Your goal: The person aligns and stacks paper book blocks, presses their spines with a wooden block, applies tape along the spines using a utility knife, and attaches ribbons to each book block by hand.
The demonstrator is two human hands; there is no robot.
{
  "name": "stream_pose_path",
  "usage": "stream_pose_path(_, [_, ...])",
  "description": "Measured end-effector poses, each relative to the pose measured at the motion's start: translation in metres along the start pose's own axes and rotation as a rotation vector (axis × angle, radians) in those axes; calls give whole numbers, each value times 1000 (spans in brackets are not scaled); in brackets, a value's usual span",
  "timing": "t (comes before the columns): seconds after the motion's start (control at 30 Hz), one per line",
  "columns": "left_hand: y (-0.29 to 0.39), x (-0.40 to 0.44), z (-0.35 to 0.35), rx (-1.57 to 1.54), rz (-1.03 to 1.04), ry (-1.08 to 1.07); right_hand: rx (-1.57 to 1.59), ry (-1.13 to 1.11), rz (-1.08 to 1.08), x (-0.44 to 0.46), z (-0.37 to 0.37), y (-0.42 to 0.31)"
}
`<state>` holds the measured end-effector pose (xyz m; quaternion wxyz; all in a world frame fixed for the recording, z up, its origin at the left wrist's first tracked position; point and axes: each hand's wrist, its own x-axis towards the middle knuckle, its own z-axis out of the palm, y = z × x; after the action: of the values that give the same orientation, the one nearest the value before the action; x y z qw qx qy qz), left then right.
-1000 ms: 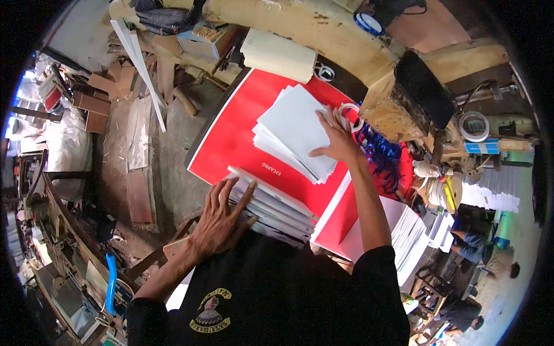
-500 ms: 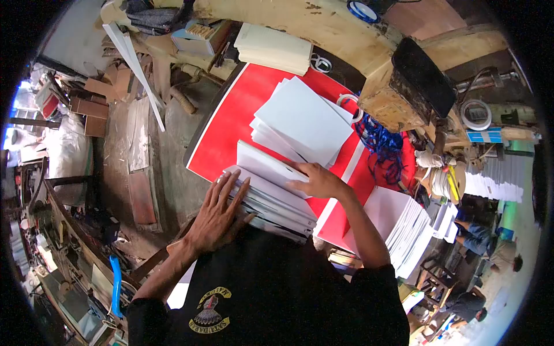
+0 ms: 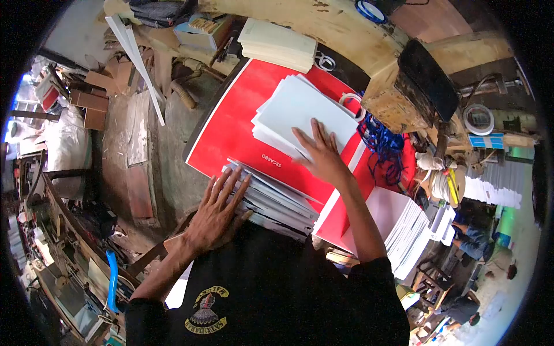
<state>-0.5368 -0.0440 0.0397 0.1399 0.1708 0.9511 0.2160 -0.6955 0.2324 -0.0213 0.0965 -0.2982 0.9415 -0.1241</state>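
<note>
My left hand [image 3: 216,205], fingers spread, rests on the left end of a stack of folded white papers [image 3: 280,205] close to my chest. My right hand [image 3: 324,154] lies with fingers apart on the lower right part of a loose pile of white sheets [image 3: 309,112]. Both paper piles are on a red board [image 3: 231,132] with small white lettering. Whether a sheet is under my right fingertips cannot be made out.
A cream paper stack [image 3: 277,46] stands at the far edge. Tangled blue ribbon [image 3: 384,144] and a white tape roll [image 3: 351,104] are to the right, near a wooden block [image 3: 395,101]. Another paper stack [image 3: 401,225] sits at lower right. Two people are in the right background.
My right hand has let go of the upright folded sheet at the near stack and moved away onto the loose pile. That sheet no longer stands up. My left hand has barely moved.
</note>
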Motion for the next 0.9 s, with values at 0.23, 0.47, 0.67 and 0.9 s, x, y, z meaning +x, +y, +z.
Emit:
stream_pose_path(0.23, [1,-1,-3,23,-17,-28,706,-299,-83,-13,-21,-44])
stream_pose_path(0.47, [-7,-2,-1,55,22,-38,933,-459,-60,4,-25,-32])
stream_pose_path(0.67, [-4,-1,0,19,14,-26,441,-285,-193,-11,-22,-47])
stream_pose_path(0.9, [-3,-1,-6,27,15,-69,819,-572,-48,-1,-15,-39])
